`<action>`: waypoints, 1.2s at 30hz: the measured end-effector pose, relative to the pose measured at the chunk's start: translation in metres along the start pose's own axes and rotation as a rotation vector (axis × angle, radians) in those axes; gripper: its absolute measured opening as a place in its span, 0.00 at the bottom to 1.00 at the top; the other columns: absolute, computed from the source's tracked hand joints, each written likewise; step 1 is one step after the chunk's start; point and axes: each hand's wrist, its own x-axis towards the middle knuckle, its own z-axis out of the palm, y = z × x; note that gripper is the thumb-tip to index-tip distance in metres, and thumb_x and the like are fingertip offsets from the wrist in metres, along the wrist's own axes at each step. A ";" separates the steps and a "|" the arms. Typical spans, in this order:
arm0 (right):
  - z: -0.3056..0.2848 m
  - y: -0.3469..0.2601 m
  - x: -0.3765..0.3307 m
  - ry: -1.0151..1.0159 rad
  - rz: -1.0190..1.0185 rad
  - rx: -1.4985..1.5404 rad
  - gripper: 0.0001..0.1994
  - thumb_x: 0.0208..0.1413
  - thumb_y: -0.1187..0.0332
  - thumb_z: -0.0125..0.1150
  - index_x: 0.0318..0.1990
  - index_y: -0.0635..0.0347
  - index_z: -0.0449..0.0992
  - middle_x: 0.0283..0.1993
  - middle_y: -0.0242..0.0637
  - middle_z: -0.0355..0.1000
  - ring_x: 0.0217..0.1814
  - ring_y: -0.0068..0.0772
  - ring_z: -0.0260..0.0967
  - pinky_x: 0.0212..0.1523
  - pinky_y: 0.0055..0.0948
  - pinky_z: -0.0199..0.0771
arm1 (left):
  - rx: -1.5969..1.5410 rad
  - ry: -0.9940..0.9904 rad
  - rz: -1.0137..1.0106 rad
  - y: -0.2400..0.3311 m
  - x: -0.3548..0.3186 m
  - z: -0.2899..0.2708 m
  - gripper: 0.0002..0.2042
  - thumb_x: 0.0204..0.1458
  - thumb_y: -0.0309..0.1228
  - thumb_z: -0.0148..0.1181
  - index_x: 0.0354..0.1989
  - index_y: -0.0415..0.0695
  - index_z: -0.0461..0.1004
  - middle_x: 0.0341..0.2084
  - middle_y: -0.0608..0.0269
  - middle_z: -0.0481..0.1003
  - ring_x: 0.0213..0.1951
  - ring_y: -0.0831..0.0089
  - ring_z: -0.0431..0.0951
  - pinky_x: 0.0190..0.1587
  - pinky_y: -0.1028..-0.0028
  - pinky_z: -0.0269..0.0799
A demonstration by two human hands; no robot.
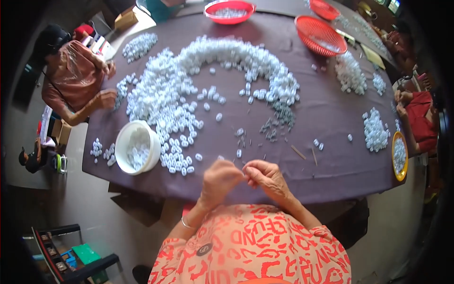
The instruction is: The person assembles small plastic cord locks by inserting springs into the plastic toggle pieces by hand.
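My left hand [219,180] and my right hand [267,177] meet over the near edge of the cloth-covered table [331,173]. Both have curled fingers, with the fingertips pinched close together. Whatever they hold is too small to make out, and the left hand is slightly blurred. Just beyond them lie a loose white plastic piece with two dark marks [239,153] and a few thin grey pins. Farther off is a small heap of grey pins [281,120]. A large curved heap of the same white pieces [161,90] spreads across the left and far middle.
A white tub [155,158] with white pieces inside stands at the left. Red baskets [305,23] sit at the far side, a yellow bowl [393,163] at the right edge. Two thin sticks [298,152] lie right of my hands. People [75,75] sit at the left and right sides.
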 end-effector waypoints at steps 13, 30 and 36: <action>-0.012 -0.012 -0.007 -0.308 0.298 0.189 0.12 0.56 0.60 0.52 0.33 0.61 0.73 0.22 0.26 0.66 0.22 0.15 0.60 0.23 0.16 0.60 | 0.120 -0.129 0.508 0.020 0.011 -0.002 0.12 0.30 0.24 0.68 0.27 0.49 0.78 0.26 0.66 0.67 0.25 0.72 0.66 0.23 0.76 0.62; 0.008 -0.018 -0.016 0.022 0.034 -0.201 0.09 0.55 0.68 0.52 0.32 0.65 0.74 0.21 0.28 0.67 0.21 0.16 0.61 0.22 0.18 0.62 | -0.044 0.044 -0.100 0.008 -0.013 0.007 0.07 0.42 0.26 0.64 0.24 0.38 0.71 0.22 0.63 0.69 0.23 0.77 0.68 0.25 0.77 0.65; 0.012 -0.010 -0.015 -0.020 0.024 0.004 0.06 0.55 0.71 0.54 0.33 0.66 0.74 0.24 0.28 0.69 0.23 0.15 0.63 0.24 0.16 0.63 | -0.412 0.010 -0.436 0.017 -0.016 0.012 0.05 0.49 0.28 0.58 0.29 0.39 0.72 0.23 0.69 0.72 0.26 0.84 0.69 0.27 0.82 0.64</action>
